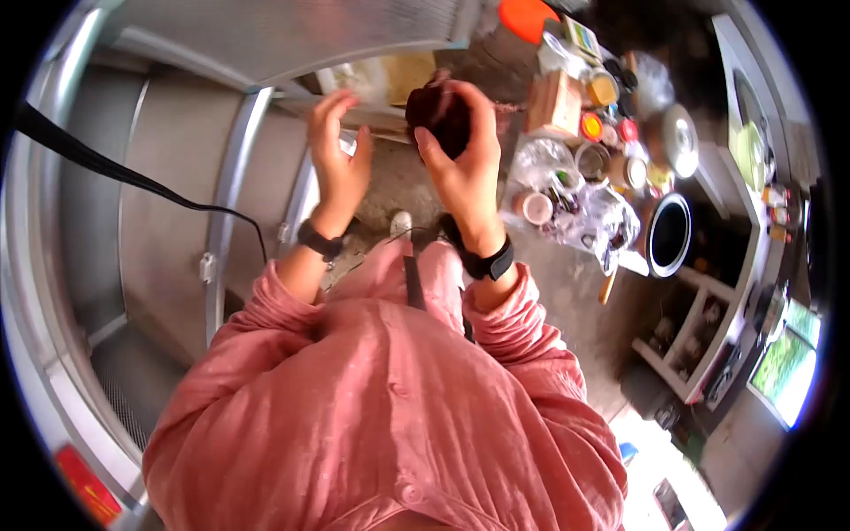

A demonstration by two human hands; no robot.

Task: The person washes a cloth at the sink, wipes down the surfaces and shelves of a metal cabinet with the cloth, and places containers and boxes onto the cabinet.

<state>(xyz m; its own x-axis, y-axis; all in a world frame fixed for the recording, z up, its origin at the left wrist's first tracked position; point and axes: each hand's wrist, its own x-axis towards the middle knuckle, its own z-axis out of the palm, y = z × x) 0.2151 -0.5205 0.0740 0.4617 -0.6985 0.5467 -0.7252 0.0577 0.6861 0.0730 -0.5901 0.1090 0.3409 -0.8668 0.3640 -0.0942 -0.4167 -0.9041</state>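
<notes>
My right hand (465,164) is wrapped round a dark maroon, rounded lump (440,115), held up in front of me. Its kind is not clear; a short rough tip sticks up at its top. To the left of it, my left hand (338,159) is raised with thumb and fingers apart and nothing in its grasp. A gap separates that hand from the lump. Behind the left fingers and the lump is a low, pale box-like compartment (390,119), partly hidden by my hands.
On my right stands a table crowded with jars, plastic bags (611,221), a wooden box (555,104) and a pot (668,234). Metal-framed cabinet panels (177,186) rise on my left, with a black strap (133,177) crossing them. An orange-red round item (527,19) lies beyond.
</notes>
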